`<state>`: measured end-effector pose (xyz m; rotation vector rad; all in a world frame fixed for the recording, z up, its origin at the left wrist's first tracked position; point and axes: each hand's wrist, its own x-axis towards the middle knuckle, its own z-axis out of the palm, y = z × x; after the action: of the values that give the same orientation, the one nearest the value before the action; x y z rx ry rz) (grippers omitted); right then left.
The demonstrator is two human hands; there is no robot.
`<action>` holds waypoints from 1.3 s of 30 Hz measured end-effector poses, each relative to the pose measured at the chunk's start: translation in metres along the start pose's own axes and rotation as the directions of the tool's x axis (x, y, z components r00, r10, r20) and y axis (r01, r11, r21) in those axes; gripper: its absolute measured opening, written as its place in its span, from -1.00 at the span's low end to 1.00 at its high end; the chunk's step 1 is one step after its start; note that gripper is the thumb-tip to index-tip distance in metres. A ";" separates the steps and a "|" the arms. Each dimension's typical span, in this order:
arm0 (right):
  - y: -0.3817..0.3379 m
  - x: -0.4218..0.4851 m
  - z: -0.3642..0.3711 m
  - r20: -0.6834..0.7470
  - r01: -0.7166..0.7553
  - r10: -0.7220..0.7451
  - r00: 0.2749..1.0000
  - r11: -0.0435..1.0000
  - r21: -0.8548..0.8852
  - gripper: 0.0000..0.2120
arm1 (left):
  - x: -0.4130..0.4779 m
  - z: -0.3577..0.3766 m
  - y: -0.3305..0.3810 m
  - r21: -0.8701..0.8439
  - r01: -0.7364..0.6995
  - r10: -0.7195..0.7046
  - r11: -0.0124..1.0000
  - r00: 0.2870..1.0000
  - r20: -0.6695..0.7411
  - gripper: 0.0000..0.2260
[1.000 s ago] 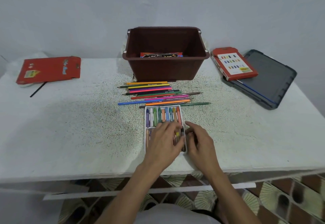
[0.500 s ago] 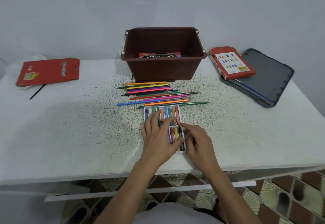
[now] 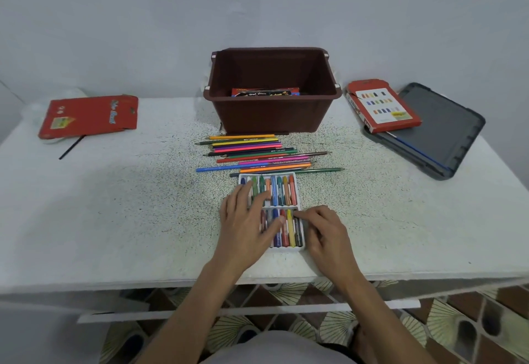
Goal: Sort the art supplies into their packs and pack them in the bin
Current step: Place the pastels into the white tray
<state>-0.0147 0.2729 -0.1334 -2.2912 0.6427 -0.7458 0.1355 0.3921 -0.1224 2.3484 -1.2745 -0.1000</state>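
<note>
Your left hand (image 3: 249, 220) has slid farther along the crayon tray (image 3: 282, 207). A second ago it covered the near row; now its straight, spread fingers press on the far row's left crayons (image 3: 282, 192), and the near row's blue, red and yellow sticks show. Your right hand (image 3: 325, 232) stays at the tray's right edge with its fingers bent and its index tip on the near row; I cannot tell whether it pinches anything. The tray lies on the near middle of the speckled white desk (image 3: 114, 206). Loose coloured pencils (image 3: 257, 154) lie just beyond it, then the brown bin (image 3: 272, 114), which holds one pack (image 3: 264, 92). A red pack (image 3: 88, 116) lies far left, and a red box (image 3: 383, 106) rests on a grey lid (image 3: 440, 132) far right. The wall (image 3: 143, 20) is plain pale, and the floor (image 3: 486, 320) is patterned tile.
</note>
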 end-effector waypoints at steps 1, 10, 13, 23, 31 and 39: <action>0.000 0.000 0.000 0.001 -0.004 0.004 1.000 1.000 -0.003 -0.69 | 0.000 -0.001 -0.005 -0.016 -0.012 0.012 1.000 1.000 -0.014 -0.47; -0.013 0.028 0.003 0.179 0.106 -0.049 0.983 0.941 -0.323 -0.52 | 0.008 -0.008 -0.019 0.064 -0.226 0.218 0.972 0.969 0.113 -0.49; -0.011 0.043 0.006 0.382 0.247 -0.064 0.922 0.857 -0.452 -0.42 | 0.014 -0.013 -0.023 0.141 -0.288 0.258 0.947 0.946 0.198 -0.45; -0.010 0.050 0.007 0.548 0.291 0.008 0.837 0.840 -0.458 -0.40 | 0.013 -0.015 -0.028 0.178 -0.307 0.252 0.935 0.927 0.277 -0.42; -0.011 0.054 0.008 0.560 0.339 -0.017 0.828 0.811 -0.476 -0.37 | 0.018 -0.021 -0.037 0.154 -0.336 0.286 0.929 0.918 0.277 -0.41; -0.011 0.052 0.005 0.585 0.316 0.005 0.811 0.837 -0.446 -0.39 | 0.014 -0.017 -0.040 0.161 -0.332 0.284 0.929 0.922 0.265 -0.43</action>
<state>0.0292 0.2506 -0.1115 -2.9110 0.3898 0.1120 0.1788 0.4052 -0.1222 2.3176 -1.8399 -0.1594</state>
